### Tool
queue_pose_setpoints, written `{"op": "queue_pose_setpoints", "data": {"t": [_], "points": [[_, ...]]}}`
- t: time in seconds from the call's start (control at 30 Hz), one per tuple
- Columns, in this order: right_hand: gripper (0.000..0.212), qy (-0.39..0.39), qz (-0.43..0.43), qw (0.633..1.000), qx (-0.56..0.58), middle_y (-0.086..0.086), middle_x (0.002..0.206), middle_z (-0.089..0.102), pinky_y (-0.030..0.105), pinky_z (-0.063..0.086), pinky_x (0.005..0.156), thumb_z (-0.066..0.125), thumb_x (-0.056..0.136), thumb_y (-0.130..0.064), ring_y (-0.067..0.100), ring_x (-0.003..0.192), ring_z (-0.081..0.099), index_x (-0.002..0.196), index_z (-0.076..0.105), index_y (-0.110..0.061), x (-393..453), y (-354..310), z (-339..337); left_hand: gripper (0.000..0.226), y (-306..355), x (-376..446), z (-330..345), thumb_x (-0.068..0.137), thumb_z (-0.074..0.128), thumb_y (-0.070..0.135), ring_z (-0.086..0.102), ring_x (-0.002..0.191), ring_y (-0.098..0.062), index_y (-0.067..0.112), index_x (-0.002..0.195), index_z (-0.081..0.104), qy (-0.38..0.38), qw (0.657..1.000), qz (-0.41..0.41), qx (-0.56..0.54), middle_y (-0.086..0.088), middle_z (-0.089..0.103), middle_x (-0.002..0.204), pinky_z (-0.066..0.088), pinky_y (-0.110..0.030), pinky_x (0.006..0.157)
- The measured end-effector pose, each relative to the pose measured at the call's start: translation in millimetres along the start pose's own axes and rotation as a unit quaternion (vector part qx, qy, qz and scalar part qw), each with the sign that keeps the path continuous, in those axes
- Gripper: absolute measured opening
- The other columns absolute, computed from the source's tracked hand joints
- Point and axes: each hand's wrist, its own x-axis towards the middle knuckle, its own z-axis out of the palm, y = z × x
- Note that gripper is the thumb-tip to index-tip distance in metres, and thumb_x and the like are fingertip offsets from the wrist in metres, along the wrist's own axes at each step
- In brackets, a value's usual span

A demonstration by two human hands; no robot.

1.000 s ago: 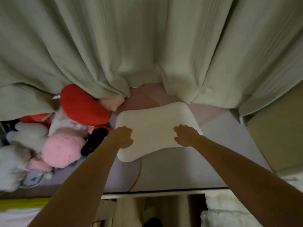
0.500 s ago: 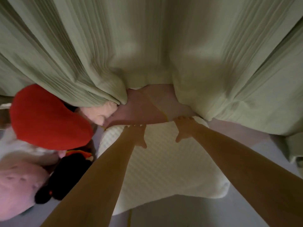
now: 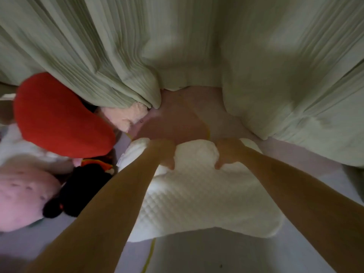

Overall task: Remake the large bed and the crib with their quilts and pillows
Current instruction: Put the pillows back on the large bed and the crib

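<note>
A white quilted contour pillow lies on the pale lilac sheet of the bed, its far edge close to the curtain. My left hand grips the pillow's far edge on the left, thumb on top and fingers curled over the rim. My right hand grips the same edge on the right in the same way. Both forearms stretch across the pillow from the near side. The fingertips are hidden behind the pillow's edge.
Pale green curtains hang close along the far side. Soft toys crowd the left: a red heart cushion, a black plush, a pink plush. A pink patch of sheet shows beyond the pillow.
My view has moved closer to the pillow. Both hands went from resting on the pillow's near part to gripping its far edge by the curtain.
</note>
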Motion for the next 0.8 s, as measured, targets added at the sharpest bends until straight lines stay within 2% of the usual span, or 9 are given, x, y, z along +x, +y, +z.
{"op": "queue_pose_setpoints", "data": {"t": [0.1, 0.2, 0.27, 0.33, 0.43, 0.53, 0.6, 0.7, 0.8], "points": [[0.076, 0.061, 0.003, 0.998, 0.003, 0.005, 0.143, 0.045, 0.035, 0.035, 0.105, 0.070, 0.080, -0.047, 0.025, 0.130, 0.043, 0.141, 0.038, -0.016, -31.2, -9.7, -13.8, 0.050, -0.5, -41.8, -21.2, 0.076, 0.070, 0.032, 0.062, 0.107, -0.027, 0.015, 0.121, 0.057, 0.063, 0.998, -0.008, 0.022, -0.006, 0.062, 0.118, 0.050, -0.037, 0.081], [0.072, 0.088, -0.007, 0.996, -0.023, 0.005, 0.140, 0.046, 0.036, 0.033, 0.109, 0.068, 0.081, -0.051, 0.024, 0.130, 0.042, 0.138, 0.042, -0.016, -65.0, -25.5, -52.0, 0.048, -9.5, -88.6, -48.5, 0.080, 0.066, 0.033, 0.062, 0.107, -0.027, 0.015, 0.124, 0.056, 0.104, 0.994, -0.019, 0.027, -0.006, 0.061, 0.119, 0.049, -0.035, 0.077], [0.069, 0.099, -0.042, 0.994, -0.015, 0.007, 0.138, 0.049, 0.033, 0.033, 0.105, 0.066, 0.084, -0.047, 0.025, 0.127, 0.045, 0.139, 0.041, -0.013, -93.2, -43.6, -82.1, 0.045, -20.3, -128.4, -61.0, 0.081, 0.065, 0.036, 0.062, 0.104, -0.025, 0.016, 0.121, 0.056, 0.125, 0.991, -0.032, 0.024, -0.004, 0.062, 0.115, 0.045, -0.033, 0.071], [0.057, 0.133, -0.085, 0.987, -0.020, 0.009, 0.128, 0.057, 0.033, 0.041, 0.093, 0.067, 0.084, -0.043, 0.026, 0.115, 0.055, 0.130, 0.052, -0.012, -120.9, -67.4, -110.3, 0.045, -36.2, -173.6, -68.6, 0.082, 0.065, 0.038, 0.061, 0.102, -0.024, 0.016, 0.120, 0.056, 0.146, 0.987, -0.063, 0.003, -0.002, 0.062, 0.112, 0.042, -0.033, 0.071], [0.039, 0.215, -0.140, 0.966, -0.040, 0.006, 0.103, 0.067, 0.030, 0.044, 0.074, 0.067, 0.081, -0.042, 0.025, 0.093, 0.062, 0.108, 0.064, -0.014, -158.3, -114.3, -137.1, 0.042, -63.3, -252.3, -71.0, 0.081, 0.065, 0.040, 0.063, 0.097, -0.024, 0.017, 0.115, 0.059, 0.181, 0.972, -0.143, -0.042, -0.002, 0.065, 0.107, 0.046, -0.034, 0.075], [0.039, 0.280, -0.189, 0.936, -0.098, 0.008, 0.109, 0.065, 0.036, 0.047, 0.086, 0.059, 0.088, -0.040, 0.028, 0.102, 0.061, 0.116, 0.060, -0.014, -183.2, -162.2, -151.2, 0.044, -83.3, -317.7, -70.7, 0.082, 0.066, 0.044, 0.062, 0.097, -0.023, 0.016, 0.114, 0.059, 0.203, 0.957, -0.202, -0.057, -0.004, 0.064, 0.109, 0.045, -0.032, 0.078], [0.034, 0.305, -0.218, 0.919, -0.125, 0.008, 0.110, 0.066, 0.038, 0.048, 0.090, 0.053, 0.091, -0.038, 0.029, 0.102, 0.062, 0.112, 0.063, -0.013, -213.0, -210.2, -161.0, 0.047, -97.1, -375.9, -63.1, 0.082, 0.066, 0.045, 0.060, 0.100, -0.024, 0.015, 0.117, 0.057, 0.220, 0.944, -0.242, -0.045, -0.004, 0.062, 0.112, 0.045, -0.033, 0.079], [0.027, 0.328, -0.265, 0.897, -0.133, 0.006, 0.099, 0.068, 0.035, 0.049, 0.078, 0.051, 0.092, -0.037, 0.027, 0.092, 0.064, 0.102, 0.066, -0.016, -254.9, -282.5, -161.0, 0.058, -117.5, -458.5, -45.4, 0.080, 0.066, 0.047, 0.056, 0.105, -0.028, 0.013, 0.123, 0.049, 0.246, 0.916, -0.316, -0.028, -0.009, 0.057, 0.115, 0.042, -0.034, 0.079], [0.026, 0.378, -0.311, 0.862, -0.129, 0.002, 0.094, 0.067, 0.027, 0.042, 0.068, 0.054, 0.089, -0.038, 0.025, 0.088, 0.064, 0.101, 0.066, -0.019, -303.6, -346.9, -133.0, 0.048, -127.1, -539.3, -11.6, 0.080, 0.065, 0.048, 0.061, 0.103, -0.025, 0.018, 0.116, 0.057, 0.222, 0.903, -0.366, -0.036, -0.004, 0.062, 0.111, 0.043, -0.033, 0.078]]}}
